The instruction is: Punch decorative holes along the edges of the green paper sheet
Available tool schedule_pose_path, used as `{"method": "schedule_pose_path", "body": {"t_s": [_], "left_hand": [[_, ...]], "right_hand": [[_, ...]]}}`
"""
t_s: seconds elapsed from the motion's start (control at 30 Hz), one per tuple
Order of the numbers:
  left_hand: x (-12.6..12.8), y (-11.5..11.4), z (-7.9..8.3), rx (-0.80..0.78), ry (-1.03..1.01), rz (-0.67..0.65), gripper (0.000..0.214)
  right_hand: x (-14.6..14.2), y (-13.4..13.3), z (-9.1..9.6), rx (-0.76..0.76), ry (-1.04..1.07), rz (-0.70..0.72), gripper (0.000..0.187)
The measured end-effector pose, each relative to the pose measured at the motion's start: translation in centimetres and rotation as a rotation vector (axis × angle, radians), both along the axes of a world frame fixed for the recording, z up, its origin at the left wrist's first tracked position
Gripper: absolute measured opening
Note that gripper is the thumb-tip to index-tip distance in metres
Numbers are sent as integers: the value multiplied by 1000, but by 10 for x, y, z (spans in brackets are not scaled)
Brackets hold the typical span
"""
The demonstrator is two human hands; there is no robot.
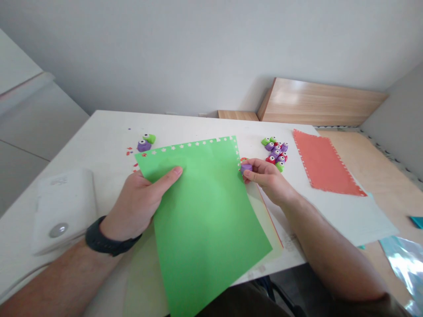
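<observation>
Green sheet [208,211]: one, over white surface [191,127]; long axis running away from you, slanting left; small holes along far edge. Your left hand [140,200]: clasping sheet's left margin, thumb on top. Your right hand [266,176]: pinching purple punch [246,169] at sheet's right edge, being nearer hand there. Punch cluster [276,152]: beyond right hand.

Lit brightly and evenly across the green sheet [211,207], with glare on the wooden panel [324,103] and hard highlights in the shiny plastic [405,259] at lower right. Shaded softly on the wall [172,57] left of the panel; dark beneath the white table [109,136]. Stretched toward the corners by wide-angle distortion, slightly soft in fine detail.
</observation>
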State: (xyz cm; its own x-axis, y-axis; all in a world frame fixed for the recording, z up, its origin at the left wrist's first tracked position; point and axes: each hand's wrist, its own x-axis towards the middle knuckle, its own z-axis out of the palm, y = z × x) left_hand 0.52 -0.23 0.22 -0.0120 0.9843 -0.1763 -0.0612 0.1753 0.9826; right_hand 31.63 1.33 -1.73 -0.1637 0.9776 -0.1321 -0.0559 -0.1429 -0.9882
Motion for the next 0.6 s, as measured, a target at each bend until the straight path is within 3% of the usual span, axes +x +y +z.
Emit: {"method": "schedule_pose_path", "body": {"t_s": [0.4,0.6], "left_hand": [[1,0,-2,-32,-8,19,56],[0,0,-3,-26,15,6,56]], "right_hand": [[11,6,5,74,-33,-210,34],[20,12,5,183,-223,-316,40]]}}
